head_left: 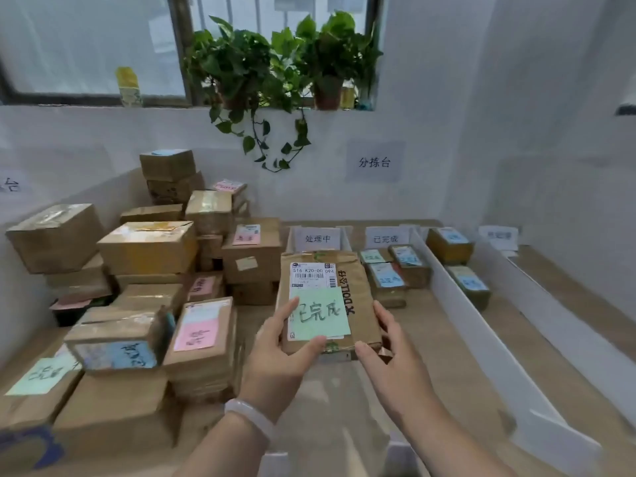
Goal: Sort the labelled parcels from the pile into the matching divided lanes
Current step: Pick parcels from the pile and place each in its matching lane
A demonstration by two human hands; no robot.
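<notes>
Item in hand: flat cardboard parcel [358, 304], centre of frame, green note [318, 313] reading 已完成. It is held above the worktop [430, 342], in front of the 处理中 sign [317, 238].

Hands: left hand [285, 342] and right hand [389, 349] are apart, each gripping a lower corner of the parcel.

Sorted: three parcels [389, 280] below the 已完成 sign [385, 238]; two [449, 244] in the lane to the right of it.

Outstanding: large pile [148, 270], left of frame. Judged early in the task.
</notes>
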